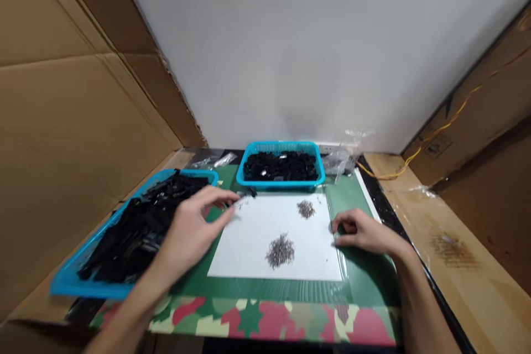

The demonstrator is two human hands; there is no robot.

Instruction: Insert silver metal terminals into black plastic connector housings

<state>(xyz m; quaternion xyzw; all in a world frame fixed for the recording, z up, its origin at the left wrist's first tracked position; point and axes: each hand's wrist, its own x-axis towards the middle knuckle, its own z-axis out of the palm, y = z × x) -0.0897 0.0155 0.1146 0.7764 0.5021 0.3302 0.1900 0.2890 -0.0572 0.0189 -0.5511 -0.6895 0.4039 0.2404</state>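
My left hand (197, 227) reaches over the left edge of a white sheet (240, 249), thumb and fingers closed on a small, thin black piece (251, 192). The picture is blurred there, so its exact kind does not show. At the sheet's right edge, my right hand (359, 230) has curled fingers, with a gap between thumb and forefinger and nothing visible in it. Between the hands lie a larger pile of small metal pins or screws (281, 251) and a smaller metal pile (306, 209). A few loose bits sit near the sheet's upper left corner.
A blue basket of black parts (66, 282) stands at the left, partly behind my left forearm. Another blue basket (281, 183) with small black pieces is at the back. Clear plastic bags (342, 160) lie beside it. Cardboard walls (83, 110) flank the table; a yellow wire (456, 113) hangs right.
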